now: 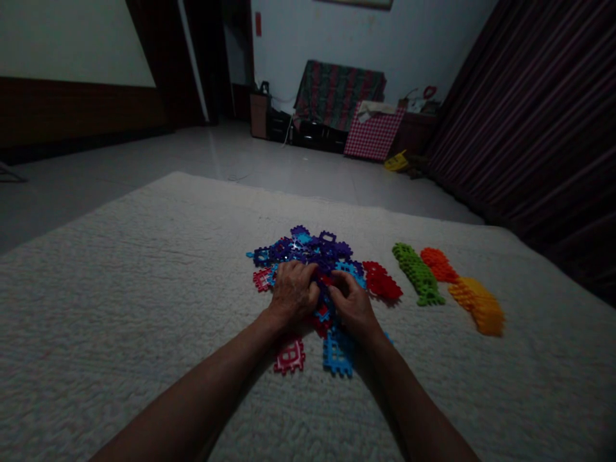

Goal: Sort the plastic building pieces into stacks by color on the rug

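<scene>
My left hand [294,292] is closed, its fingers curled at the edge of a purple interlocking tile by the pile. Close beside it on the right, my right hand [353,303] pinches a small red interlocking tile [326,279] between thumb and fingers. Both hands are over a loose pile of purple tiles [332,247] mixed with blue ones. The fingers partly hide what lies between them. Nearer me lie a pink-red window-shaped tile [289,355] and a light blue tile [337,354]. Another pink-red tile [262,280] shows left of my left hand.
Right of the pile are grouped red tiles [382,281], a green row [416,273], orange-red tiles [439,264] and a yellow-orange row [479,305]. All rest on a pale quilted mat [144,276]. Beyond are a tiled floor, a cloth-covered item [339,96] and a dark curtain [534,128].
</scene>
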`<state>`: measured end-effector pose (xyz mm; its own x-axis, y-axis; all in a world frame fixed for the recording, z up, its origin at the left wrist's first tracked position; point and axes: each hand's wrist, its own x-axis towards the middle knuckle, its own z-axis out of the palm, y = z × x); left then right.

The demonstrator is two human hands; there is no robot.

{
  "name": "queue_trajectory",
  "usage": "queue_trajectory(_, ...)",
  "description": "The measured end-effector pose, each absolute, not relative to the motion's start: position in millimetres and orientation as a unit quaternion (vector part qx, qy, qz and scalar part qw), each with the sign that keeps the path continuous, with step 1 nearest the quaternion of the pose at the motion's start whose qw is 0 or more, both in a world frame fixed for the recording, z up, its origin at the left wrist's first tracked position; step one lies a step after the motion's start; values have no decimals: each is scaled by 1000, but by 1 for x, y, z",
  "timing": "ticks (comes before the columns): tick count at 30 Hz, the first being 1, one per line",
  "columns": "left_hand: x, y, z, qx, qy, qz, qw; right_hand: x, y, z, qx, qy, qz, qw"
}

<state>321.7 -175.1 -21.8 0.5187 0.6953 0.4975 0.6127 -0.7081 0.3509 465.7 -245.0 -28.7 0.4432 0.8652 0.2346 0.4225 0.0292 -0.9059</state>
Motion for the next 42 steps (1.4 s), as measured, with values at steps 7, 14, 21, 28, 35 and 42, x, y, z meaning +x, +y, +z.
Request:
queue_trajectory(7, 323, -178, -24, 887, 298, 343, 87, 460, -246, -17, -641, -359, 318, 600)
queue_trajectory(14, 322, -174, -27, 875, 280, 379, 108, 463, -251, -11, -610, -326, 400, 602)
queue_trajectory(21, 321, -172, -26, 873, 320, 360, 80, 470, -249, -8, -636, -340, 308, 621)
queue_trajectory(28, 320, -170, -28, 882, 316, 340, 73, 495, -249, -2, -636, -306, 215, 675)
queue_trajectory(35, 319, -168, -30, 880, 315, 347, 71, 524, -253, 1, -616, -240, 201, 723)
queue_trajectory(42, 320, -166, -34, 875, 311, 363, 69, 566, -253, -19, -656, -243, 57, 712)
